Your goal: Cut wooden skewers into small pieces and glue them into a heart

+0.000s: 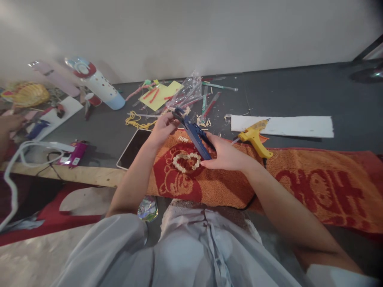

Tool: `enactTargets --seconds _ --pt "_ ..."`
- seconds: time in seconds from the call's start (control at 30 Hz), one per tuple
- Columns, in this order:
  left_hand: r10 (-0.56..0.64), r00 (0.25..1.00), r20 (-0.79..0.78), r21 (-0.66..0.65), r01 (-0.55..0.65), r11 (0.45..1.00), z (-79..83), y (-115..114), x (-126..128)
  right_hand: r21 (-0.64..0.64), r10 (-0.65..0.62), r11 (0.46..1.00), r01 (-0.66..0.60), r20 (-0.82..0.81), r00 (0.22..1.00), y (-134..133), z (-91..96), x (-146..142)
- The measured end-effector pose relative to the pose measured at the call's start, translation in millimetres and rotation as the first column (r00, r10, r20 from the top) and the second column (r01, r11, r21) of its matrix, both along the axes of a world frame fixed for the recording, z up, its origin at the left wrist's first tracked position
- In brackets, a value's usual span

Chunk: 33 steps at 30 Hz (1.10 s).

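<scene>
My right hand (225, 154) grips the handles of a pair of blue cutting pliers (193, 131), held above an orange and red towel (299, 183). At the pliers' jaws, my left hand (163, 128) pinches something small that I cannot make out. A heart-shaped ring of small pale wooden pieces (187, 161) lies on the towel just below both hands. A few loose pale pieces (183, 139) lie beside it.
A yellow glue gun (254, 137) rests right of my hands, beside a white foam strip (284, 126). A tablet (134, 148) lies left. Straws, a yellow paper (160, 95), a clear bag (187, 92) and yellow cord (136, 120) sit behind. A spotted white bottle (100, 85) lies far left.
</scene>
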<state>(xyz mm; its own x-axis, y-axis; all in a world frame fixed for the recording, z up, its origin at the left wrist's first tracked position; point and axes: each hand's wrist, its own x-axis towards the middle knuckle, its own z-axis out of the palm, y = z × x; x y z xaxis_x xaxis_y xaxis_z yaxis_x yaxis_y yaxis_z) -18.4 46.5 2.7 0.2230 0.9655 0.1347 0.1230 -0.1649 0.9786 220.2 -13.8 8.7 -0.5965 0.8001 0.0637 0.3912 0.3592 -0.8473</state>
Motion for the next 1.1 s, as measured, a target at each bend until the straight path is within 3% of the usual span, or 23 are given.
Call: enactTargets --seconds 0.27,0.63,0.87,1.0,1.1 --pt "-0.054 0.998 -0.024 -0.016 0.053 0.998 -0.4 1 -4 -0.129 0.02 0.991 -0.026 -0.046 0.999 1 -0.7 1" --pt "-0.06 0.998 -0.031 0.001 0.06 0.998 3.2 -2 -4 -0.145 0.069 0.985 -0.09 -0.142 0.987 6 -9.3 3" --pt "-0.083 0.997 0.004 0.011 0.083 0.996 2.4 -1 -3 -0.183 0.053 0.981 -0.067 -0.08 0.995 7 -2.0 6" --pt "0.083 0.995 -0.059 0.065 -0.079 0.995 -1.5 0 3 -0.179 -0.007 0.984 -0.01 -0.09 0.996 8 -3.8 7" --pt "0.275 0.945 -0.178 0.228 -0.232 0.946 -6.4 -1 7 -0.169 -0.043 0.985 0.028 -0.086 0.995 9 -7.2 6"
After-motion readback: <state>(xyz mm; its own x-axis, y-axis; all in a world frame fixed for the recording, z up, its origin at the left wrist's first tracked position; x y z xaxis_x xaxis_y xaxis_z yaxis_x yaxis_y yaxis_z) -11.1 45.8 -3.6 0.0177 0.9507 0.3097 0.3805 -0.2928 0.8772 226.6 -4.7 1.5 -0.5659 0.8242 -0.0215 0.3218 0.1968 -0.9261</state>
